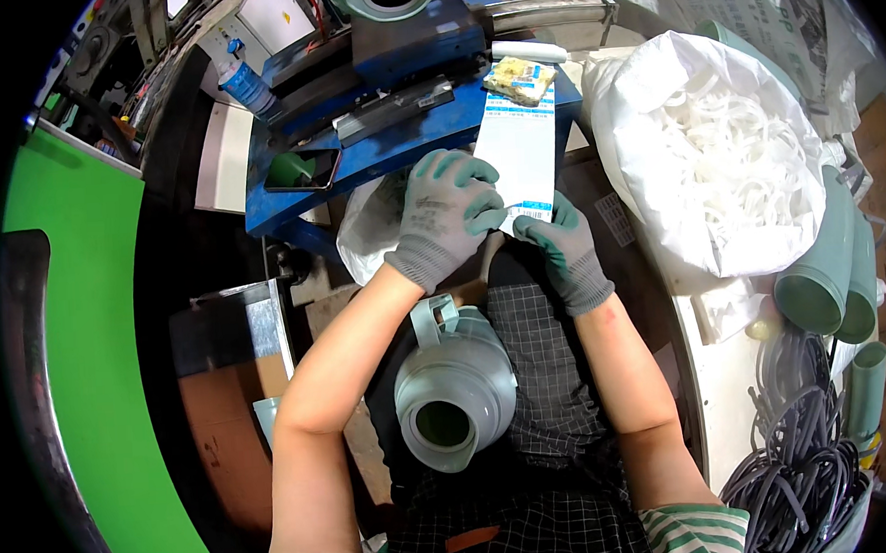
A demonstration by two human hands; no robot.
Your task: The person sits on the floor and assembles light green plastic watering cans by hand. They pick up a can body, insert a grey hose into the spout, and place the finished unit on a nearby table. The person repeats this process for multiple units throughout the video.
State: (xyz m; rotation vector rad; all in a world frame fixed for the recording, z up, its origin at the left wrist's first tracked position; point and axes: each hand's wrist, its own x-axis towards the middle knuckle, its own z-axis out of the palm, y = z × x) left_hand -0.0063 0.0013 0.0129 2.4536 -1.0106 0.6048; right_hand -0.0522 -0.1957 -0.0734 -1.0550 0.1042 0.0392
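At the near edge of the blue bench (264, 203), the gloved right hand (565, 245) is nearly closed, its thumb and fingers at the lower corner of a white label sheet (520, 162), which it pinches. The gloved left hand (452, 214) curls half closed at the sheet's other lower corner; I cannot tell whether it grips. Faint dark marks cross the back of its grey glove. The sheet carries blue bands, fine dark print and barcode-like stripes near its lower end; its upper part lies on the bench. Below the hands, a pale green plastic jug (459, 381) lies in the person's lap, its round mouth toward the body. A mottled yellow block (520, 80) sits on the sheet's far end. Farther left on the bench are a dark phone (302, 171) and a blue-labelled bottle (246, 89). To the right, a white sack (638, 181) holds translucent rings (737, 151), beside green cylinders (812, 282) and coiled grey tubing (798, 458). A bright green panel (80, 326) fills the left side.
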